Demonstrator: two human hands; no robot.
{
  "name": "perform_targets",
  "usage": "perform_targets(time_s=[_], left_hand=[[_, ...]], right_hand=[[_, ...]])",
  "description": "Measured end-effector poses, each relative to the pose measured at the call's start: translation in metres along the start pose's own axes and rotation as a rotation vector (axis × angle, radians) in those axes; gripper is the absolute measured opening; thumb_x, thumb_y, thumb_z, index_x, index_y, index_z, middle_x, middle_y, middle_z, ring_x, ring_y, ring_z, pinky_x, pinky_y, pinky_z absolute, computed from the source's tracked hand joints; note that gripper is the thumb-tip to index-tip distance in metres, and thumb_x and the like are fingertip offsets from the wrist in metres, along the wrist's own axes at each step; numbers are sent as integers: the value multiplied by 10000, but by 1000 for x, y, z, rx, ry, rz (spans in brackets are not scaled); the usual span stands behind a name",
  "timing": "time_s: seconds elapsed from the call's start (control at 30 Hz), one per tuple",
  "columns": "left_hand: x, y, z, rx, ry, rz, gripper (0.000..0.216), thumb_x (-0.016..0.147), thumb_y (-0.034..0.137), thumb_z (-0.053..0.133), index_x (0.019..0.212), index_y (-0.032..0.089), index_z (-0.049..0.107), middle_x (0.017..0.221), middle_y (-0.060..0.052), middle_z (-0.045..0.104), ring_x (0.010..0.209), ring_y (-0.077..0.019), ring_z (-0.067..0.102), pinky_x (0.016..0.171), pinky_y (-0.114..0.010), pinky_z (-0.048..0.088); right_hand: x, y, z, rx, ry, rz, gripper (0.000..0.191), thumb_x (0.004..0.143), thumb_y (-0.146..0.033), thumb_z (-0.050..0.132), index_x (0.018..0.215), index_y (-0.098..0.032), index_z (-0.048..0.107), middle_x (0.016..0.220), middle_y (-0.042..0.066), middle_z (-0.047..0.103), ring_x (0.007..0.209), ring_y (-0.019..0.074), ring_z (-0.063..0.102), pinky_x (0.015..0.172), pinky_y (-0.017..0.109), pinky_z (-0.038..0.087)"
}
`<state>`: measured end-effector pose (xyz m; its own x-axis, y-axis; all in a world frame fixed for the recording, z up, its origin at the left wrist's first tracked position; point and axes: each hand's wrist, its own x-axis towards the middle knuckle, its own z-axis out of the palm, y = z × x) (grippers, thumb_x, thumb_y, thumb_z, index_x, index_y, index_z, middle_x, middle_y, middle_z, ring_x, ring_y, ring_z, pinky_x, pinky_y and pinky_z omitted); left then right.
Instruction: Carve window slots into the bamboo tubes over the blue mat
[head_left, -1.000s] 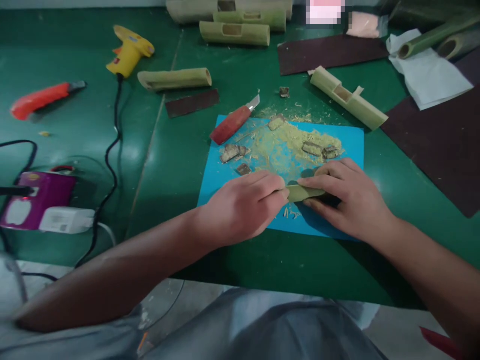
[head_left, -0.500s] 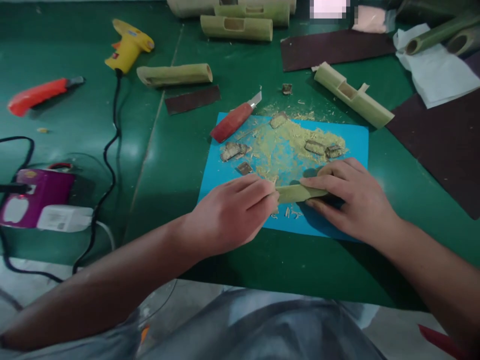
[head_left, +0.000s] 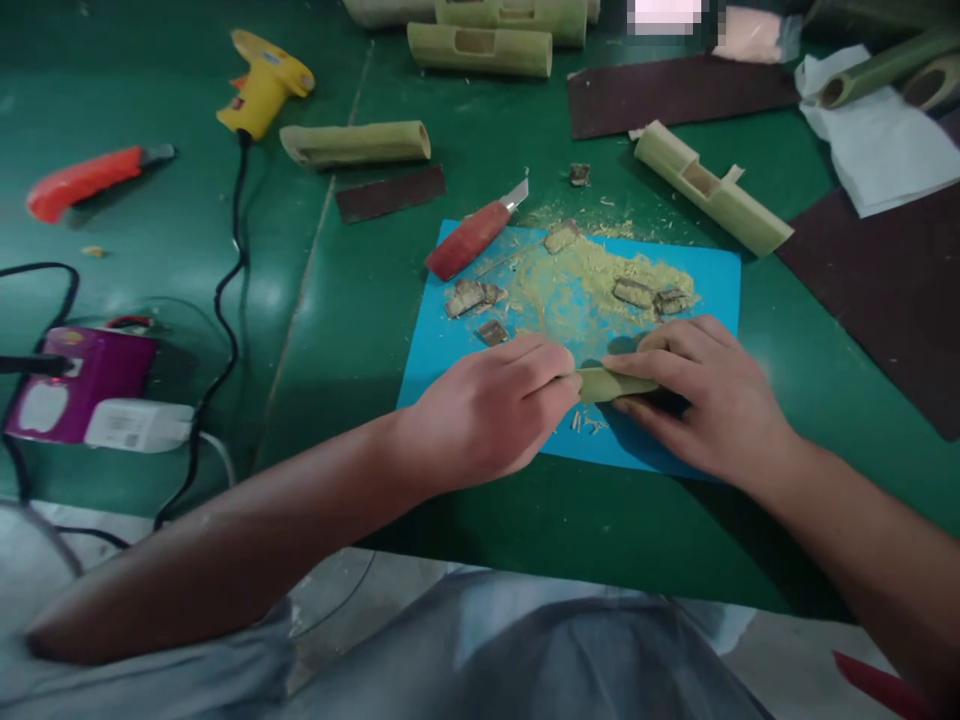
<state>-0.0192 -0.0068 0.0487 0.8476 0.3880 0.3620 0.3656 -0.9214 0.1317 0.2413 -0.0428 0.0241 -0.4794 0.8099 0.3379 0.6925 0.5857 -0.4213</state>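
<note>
My right hand (head_left: 701, 395) grips a short pale-green bamboo piece (head_left: 611, 384) between thumb and fingers, over a blue sheet (head_left: 427, 370). At the bamboo's left end, my left hand (head_left: 502, 410) is closed with its fingers pinched together. Whatever those fingers hold is hidden. Yellowish dust and shavings (head_left: 570, 290) cover much of the sheet. Small worn brown pieces, one a dark square (head_left: 492, 333) and another a dusty scrap (head_left: 634, 291), lie among the dust. A red-handled craft knife (head_left: 471, 240) rests across the sheet's upper left corner, blade pointing away.
Notched bamboo tubes (head_left: 480, 52) lie at the back, another notched tube (head_left: 712, 190) to the right. A plain tube (head_left: 356, 145), yellow glue gun (head_left: 262, 85) and red cutter (head_left: 86, 183) are left. Brown sheets (head_left: 885, 290), white tissue (head_left: 877, 150) and a purple power box (head_left: 90, 380) lie around.
My left hand has slid right along the bamboo, closer to my right hand. The right hand keeps its grip nearly in place. The whole view has shifted slightly.
</note>
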Motion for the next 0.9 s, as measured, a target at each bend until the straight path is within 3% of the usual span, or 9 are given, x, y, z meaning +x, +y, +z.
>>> perform_targets(time_s=[0.13, 0.37, 0.9], left_hand=[[-2, 0, -2, -85, 27, -52, 151, 1032, 141, 563, 926, 154, 671, 940, -63, 713, 866, -169, 685, 817, -322, 607], [-3, -5, -1, -206, -5, -113, 134, 1030, 174, 557, 1011, 183, 690, 997, -71, 719, 887, -180, 689, 791, -334, 593], [-3, -4, -5, -166, -1, -104, 105, 1009, 156, 598, 951, 176, 683, 965, -57, 721, 871, -172, 681, 834, -320, 586]], right_hand=[[0, -1, 0, 12, -5, 0, 226, 988, -313, 637, 1173, -217, 727, 976, 95, 702, 897, 260, 626, 785, 432, 467], [1, -2, -1, 33, -36, 48, 205, 991, -331, 630, 1166, -279, 721, 977, 74, 707, 908, 260, 637, 802, 449, 474], [1, -3, 1, 56, -28, 62, 205, 993, -328, 626, 1147, -246, 733, 973, 82, 703, 920, 262, 631, 791, 441, 455]])
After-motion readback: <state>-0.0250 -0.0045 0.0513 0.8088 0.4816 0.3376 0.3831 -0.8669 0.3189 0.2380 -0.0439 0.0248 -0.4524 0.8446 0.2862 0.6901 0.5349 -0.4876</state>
